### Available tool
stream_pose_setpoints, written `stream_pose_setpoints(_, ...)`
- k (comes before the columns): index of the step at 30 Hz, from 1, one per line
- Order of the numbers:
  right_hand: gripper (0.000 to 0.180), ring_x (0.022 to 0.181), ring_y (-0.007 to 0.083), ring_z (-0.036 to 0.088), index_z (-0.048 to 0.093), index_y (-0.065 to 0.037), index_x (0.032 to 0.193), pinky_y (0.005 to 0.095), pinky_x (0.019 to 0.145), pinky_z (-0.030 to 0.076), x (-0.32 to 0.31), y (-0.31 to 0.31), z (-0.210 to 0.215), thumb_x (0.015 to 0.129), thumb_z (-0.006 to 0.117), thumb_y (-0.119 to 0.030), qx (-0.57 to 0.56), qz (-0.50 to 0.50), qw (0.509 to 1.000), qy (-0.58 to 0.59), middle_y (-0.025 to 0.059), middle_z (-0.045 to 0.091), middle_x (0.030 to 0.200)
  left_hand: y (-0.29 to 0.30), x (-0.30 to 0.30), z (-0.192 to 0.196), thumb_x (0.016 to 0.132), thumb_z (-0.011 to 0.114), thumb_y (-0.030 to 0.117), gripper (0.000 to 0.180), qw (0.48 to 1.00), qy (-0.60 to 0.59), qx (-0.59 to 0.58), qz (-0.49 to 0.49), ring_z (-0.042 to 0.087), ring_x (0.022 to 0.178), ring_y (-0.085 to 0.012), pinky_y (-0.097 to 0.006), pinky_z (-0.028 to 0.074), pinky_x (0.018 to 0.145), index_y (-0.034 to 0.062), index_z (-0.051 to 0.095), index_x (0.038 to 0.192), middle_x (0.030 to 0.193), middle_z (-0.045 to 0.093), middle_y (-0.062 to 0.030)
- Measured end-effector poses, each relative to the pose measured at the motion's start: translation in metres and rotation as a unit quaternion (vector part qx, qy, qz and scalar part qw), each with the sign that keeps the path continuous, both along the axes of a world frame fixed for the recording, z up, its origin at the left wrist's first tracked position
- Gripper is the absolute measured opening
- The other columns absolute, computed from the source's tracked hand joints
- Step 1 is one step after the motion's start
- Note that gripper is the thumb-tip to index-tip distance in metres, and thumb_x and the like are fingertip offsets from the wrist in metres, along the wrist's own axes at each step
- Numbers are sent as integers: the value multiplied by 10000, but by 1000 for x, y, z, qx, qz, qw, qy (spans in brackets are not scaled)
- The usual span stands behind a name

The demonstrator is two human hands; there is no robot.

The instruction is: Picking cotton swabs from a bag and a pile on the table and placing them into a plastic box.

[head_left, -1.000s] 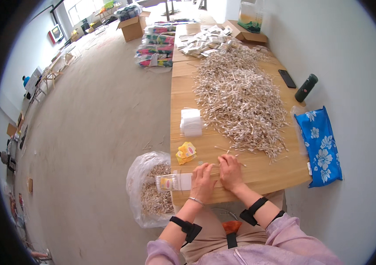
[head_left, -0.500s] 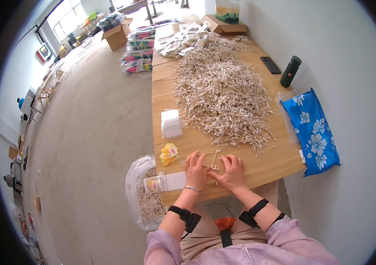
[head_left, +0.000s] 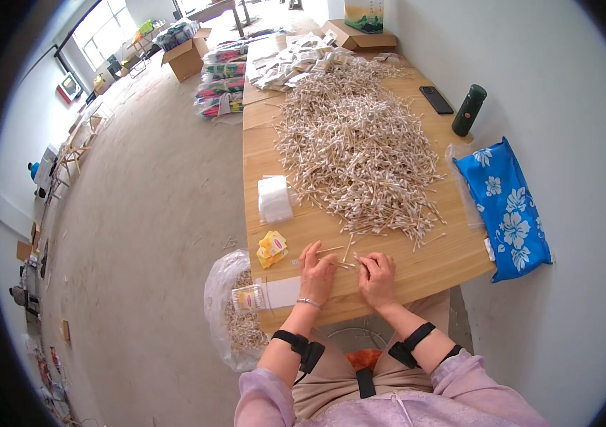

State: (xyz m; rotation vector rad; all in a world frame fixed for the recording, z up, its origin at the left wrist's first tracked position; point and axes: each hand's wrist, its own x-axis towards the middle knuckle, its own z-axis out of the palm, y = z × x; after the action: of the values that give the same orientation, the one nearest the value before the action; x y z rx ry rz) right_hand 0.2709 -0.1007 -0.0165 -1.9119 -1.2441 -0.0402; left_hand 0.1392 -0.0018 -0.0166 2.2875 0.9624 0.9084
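Over the near end of the table, my left hand (head_left: 317, 276) is curled, with several cotton swabs (head_left: 346, 265) sticking out from its fingertips toward the right. My right hand (head_left: 377, 279) faces it a short way off, thumb and fingers pinched together; a small white tip shows there, too small to name for sure. Between the hands a single swab points away from me. A large heap of loose cotton swabs (head_left: 360, 149) spreads beyond my hands. Beside my left wrist lie a white strip (head_left: 283, 292) and a clear pack of swabs with a yellow label (head_left: 248, 298).
Left of the heap are clear bags (head_left: 275, 199) and yellow labels (head_left: 272, 248). A plastic sack of swabs (head_left: 218, 309) stands below the table's left edge. Along the right lie a phone (head_left: 436, 100), a dark green bottle (head_left: 469, 110) and a blue flowered package (head_left: 506, 210). White packs (head_left: 303, 60) lie far back.
My hands have drawn apart; the right thumb has left the left hand's side and come up to its fingers. Swabs now show more plainly at my left fingertips.
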Motion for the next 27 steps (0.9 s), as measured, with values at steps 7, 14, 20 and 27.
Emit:
stream_pose_setpoints(7,130,909,273,516,678,-111,891,410,800,396,-4,0,-4,765,656,-90,-15,-69,997,-10,51,544,898,-14,-9,-3,730,707,52,132,999,13,41,-16,401,1238,-373,-429,376,1020,81,673,854,1283,490,-156)
stream_pose_setpoints(14,70,910,262,531,680,-114,854,418,795,396,2,15,-7,787,661,-126,-18,-81,996,19,36,557,857,-31,-20,3,722,729,68,132,1000,0,7,-15,470,1094,-338,-423,399,956,86,681,843,1098,528,-133)
stream_pose_setpoints(20,234,972,284,521,644,-105,958,429,816,412,-16,37,11,766,701,-227,-91,-107,990,-33,68,550,960,-28,-23,3,715,731,66,120,1000,-11,0,-23,490,981,-304,-400,419,873,97,680,818,961,538,-95)
stream_pose_setpoints(27,170,930,299,528,640,-82,943,415,802,417,-4,24,-8,777,655,-115,-32,-72,997,-8,90,551,934,-29,-20,2,706,733,68,124,1000,-19,8,-23,500,957,-300,-398,422,866,96,674,811,931,541,-91)
